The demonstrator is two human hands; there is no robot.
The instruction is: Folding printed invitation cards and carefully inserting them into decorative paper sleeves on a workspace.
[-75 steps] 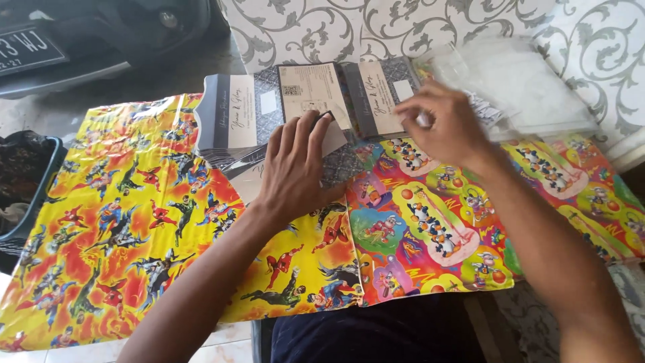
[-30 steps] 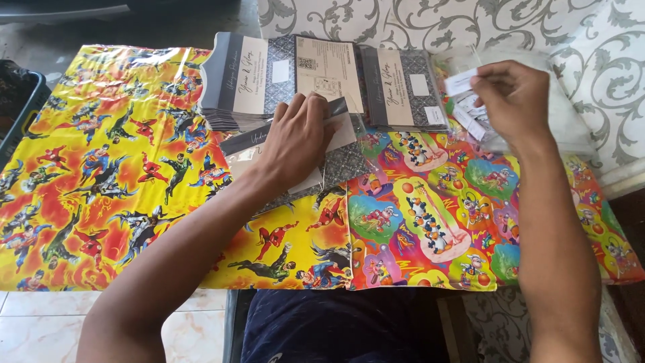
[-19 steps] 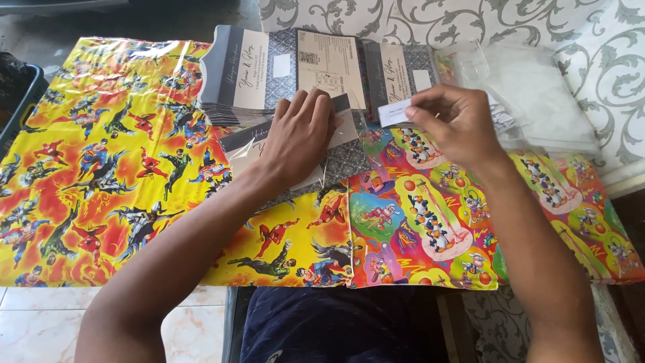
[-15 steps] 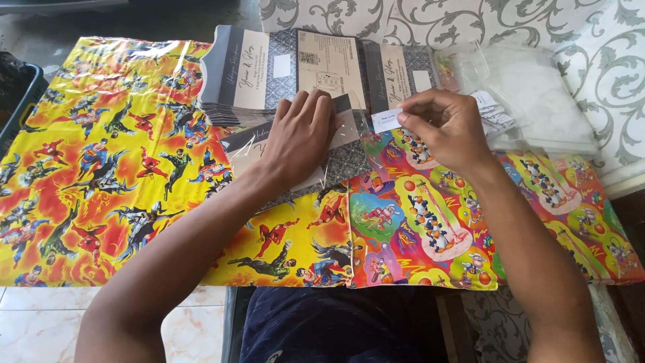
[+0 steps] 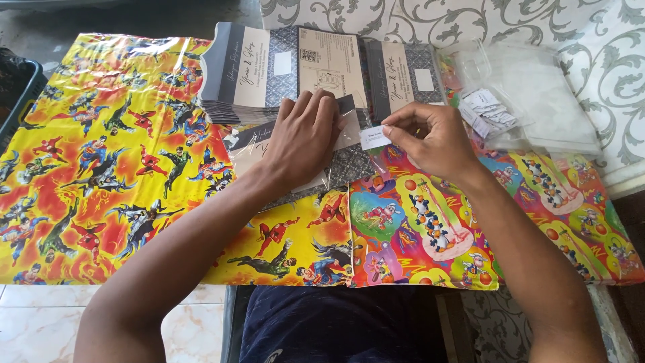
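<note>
My left hand [image 5: 306,138] lies flat, fingers spread, on a grey patterned card in a clear sleeve [image 5: 349,165] in the middle of the table. My right hand [image 5: 433,138] pinches a small white label [image 5: 373,137] between thumb and fingers, right beside the left hand's fingertips. Behind the hands, stacks of grey and cream printed cards [image 5: 295,70] stand in a row. A heap of small white labels [image 5: 487,111] lies to the right on clear plastic.
Bright cartoon wrapping paper [image 5: 101,154] covers the table, yellow on the left, multicoloured on the right. Clear plastic bags [image 5: 537,94] lie at the back right against a white patterned cushion [image 5: 591,40]. A dark basket [image 5: 17,87] sits at the left edge.
My right hand reached to the label heap at the right, took a small white label and brought it back leftward beside my left hand. The left hand stayed pressed on the card.
</note>
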